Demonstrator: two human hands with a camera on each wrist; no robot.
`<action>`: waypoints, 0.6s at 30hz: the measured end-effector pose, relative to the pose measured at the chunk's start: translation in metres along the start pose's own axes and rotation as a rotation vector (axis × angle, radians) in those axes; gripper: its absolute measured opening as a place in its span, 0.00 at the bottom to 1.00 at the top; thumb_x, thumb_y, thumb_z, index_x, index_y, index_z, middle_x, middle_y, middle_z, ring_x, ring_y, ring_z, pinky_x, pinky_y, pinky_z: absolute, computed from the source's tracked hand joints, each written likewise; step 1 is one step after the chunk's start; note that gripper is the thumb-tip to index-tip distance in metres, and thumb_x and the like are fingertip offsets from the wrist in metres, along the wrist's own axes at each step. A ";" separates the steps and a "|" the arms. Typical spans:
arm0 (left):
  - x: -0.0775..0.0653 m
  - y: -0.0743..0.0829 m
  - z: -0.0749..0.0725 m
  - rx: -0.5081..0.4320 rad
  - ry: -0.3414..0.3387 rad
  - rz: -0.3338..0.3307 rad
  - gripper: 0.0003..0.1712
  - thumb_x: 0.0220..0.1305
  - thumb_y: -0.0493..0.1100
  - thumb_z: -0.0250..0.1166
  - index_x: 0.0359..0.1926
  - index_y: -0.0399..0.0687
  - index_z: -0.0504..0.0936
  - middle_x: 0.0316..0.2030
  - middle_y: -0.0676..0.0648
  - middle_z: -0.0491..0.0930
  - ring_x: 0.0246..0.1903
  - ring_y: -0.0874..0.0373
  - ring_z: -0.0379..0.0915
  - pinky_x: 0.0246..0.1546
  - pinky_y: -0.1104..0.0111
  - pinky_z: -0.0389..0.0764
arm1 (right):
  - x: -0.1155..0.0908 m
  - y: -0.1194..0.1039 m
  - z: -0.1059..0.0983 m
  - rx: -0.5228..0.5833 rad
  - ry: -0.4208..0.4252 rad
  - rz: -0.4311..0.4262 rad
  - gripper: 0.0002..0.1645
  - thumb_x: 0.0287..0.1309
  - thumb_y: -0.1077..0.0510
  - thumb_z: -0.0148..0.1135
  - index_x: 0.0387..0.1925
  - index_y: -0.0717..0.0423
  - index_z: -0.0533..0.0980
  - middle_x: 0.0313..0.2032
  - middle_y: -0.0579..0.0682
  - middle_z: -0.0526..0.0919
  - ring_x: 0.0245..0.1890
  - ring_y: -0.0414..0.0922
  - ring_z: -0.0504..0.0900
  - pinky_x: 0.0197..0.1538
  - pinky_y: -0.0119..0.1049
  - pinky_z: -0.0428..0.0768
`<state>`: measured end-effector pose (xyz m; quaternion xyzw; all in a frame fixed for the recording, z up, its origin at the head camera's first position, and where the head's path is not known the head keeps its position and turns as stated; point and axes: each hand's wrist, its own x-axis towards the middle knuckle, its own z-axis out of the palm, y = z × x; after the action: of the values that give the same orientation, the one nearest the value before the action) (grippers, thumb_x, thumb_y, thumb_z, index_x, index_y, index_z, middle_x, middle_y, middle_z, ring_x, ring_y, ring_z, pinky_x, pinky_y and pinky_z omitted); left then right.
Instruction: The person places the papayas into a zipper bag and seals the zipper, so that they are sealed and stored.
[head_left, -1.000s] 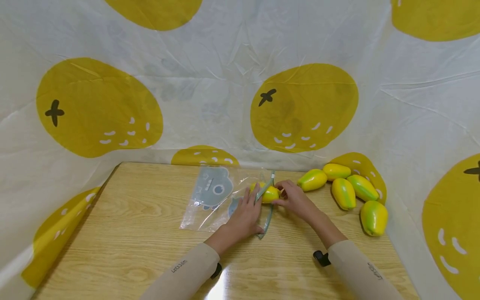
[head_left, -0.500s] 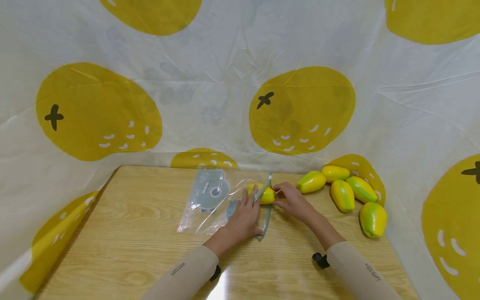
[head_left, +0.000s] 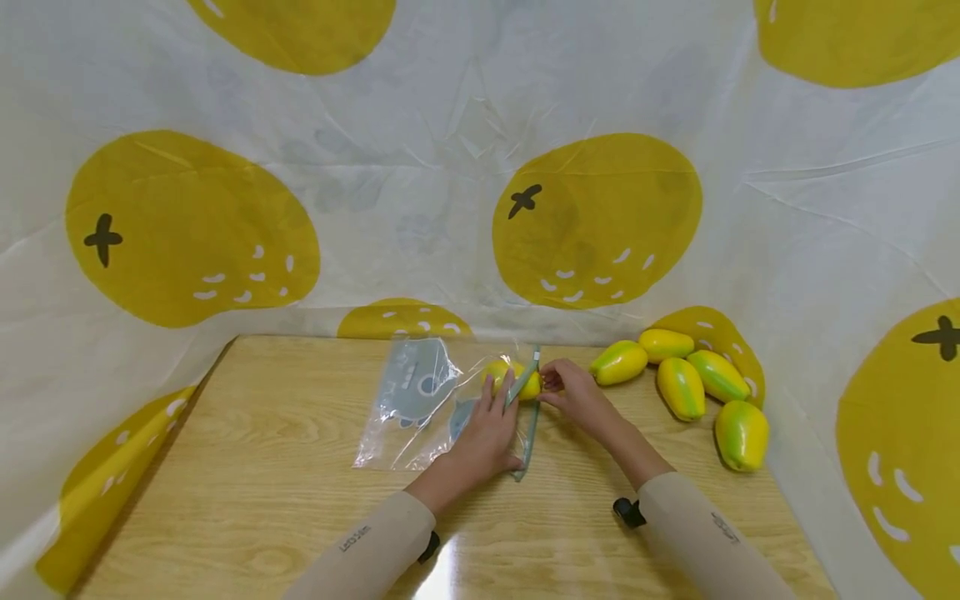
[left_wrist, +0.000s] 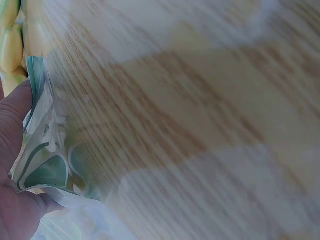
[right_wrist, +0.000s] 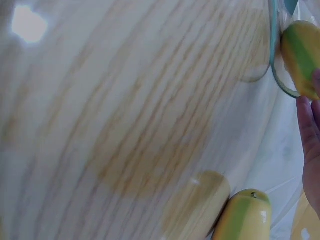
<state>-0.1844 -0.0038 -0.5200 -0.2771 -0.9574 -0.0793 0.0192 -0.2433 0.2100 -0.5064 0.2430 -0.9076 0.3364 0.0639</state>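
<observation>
A clear zip bag (head_left: 427, 408) with blue-grey cartoon prints lies flat, its green-edged mouth toward the right. My left hand (head_left: 483, 437) holds the bag by the mouth, fingers spread over the top; the left wrist view shows the thumb (left_wrist: 45, 202) at its edge. Partly inside the mouth is a yellow toy papaya (head_left: 531, 387) with a green stripe. My right hand (head_left: 576, 393) holds the fruit's outer end with bent fingers. In the right wrist view, fingertips (right_wrist: 304, 107) touch the papaya (right_wrist: 300, 55); the thumb's contact is hidden there.
Several more yellow-green papayas (head_left: 681, 389) lie in a group at the table's back right corner. The wooden table (head_left: 277, 467) meets a white cloth (head_left: 405, 208) printed with yellow fruit at its back and sides.
The papaya has slid a little further left into the bag, my right hand following it. My left hand stays on the bag's mouth. The head view has shifted slightly.
</observation>
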 end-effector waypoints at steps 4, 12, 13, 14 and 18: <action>0.001 0.000 0.001 0.015 0.008 0.009 0.69 0.44 0.70 0.80 0.78 0.36 0.61 0.82 0.33 0.35 0.79 0.27 0.39 0.70 0.48 0.72 | 0.003 0.003 0.001 0.011 -0.012 0.030 0.22 0.55 0.66 0.76 0.49 0.67 0.77 0.42 0.59 0.84 0.40 0.52 0.88 0.46 0.41 0.88; 0.002 -0.003 -0.001 0.032 0.027 0.032 0.71 0.44 0.70 0.79 0.77 0.34 0.60 0.82 0.32 0.38 0.79 0.27 0.39 0.71 0.49 0.70 | 0.011 0.003 0.004 0.014 -0.010 0.027 0.18 0.57 0.64 0.75 0.47 0.64 0.79 0.42 0.56 0.87 0.41 0.50 0.89 0.46 0.39 0.88; 0.002 -0.003 -0.001 0.034 0.029 0.033 0.71 0.43 0.70 0.79 0.77 0.33 0.60 0.82 0.32 0.38 0.79 0.27 0.39 0.71 0.49 0.70 | 0.012 0.002 0.004 0.015 -0.008 0.025 0.17 0.57 0.65 0.74 0.47 0.63 0.80 0.42 0.56 0.87 0.41 0.51 0.90 0.46 0.39 0.88; 0.002 -0.003 -0.001 0.031 0.031 0.032 0.71 0.43 0.70 0.80 0.77 0.33 0.60 0.82 0.32 0.38 0.79 0.27 0.39 0.71 0.48 0.70 | 0.012 0.001 0.004 0.014 -0.006 0.022 0.16 0.57 0.65 0.74 0.47 0.64 0.80 0.42 0.56 0.87 0.41 0.51 0.90 0.46 0.39 0.88; 0.001 -0.002 0.001 0.013 0.022 0.032 0.72 0.43 0.70 0.80 0.78 0.34 0.59 0.82 0.32 0.37 0.79 0.28 0.38 0.71 0.48 0.70 | 0.013 -0.002 0.004 0.014 -0.015 0.036 0.15 0.58 0.65 0.73 0.46 0.63 0.81 0.42 0.56 0.88 0.42 0.52 0.90 0.46 0.40 0.88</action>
<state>-0.1864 -0.0050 -0.5209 -0.2913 -0.9531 -0.0757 0.0327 -0.2533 0.2014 -0.5048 0.2296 -0.9098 0.3422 0.0492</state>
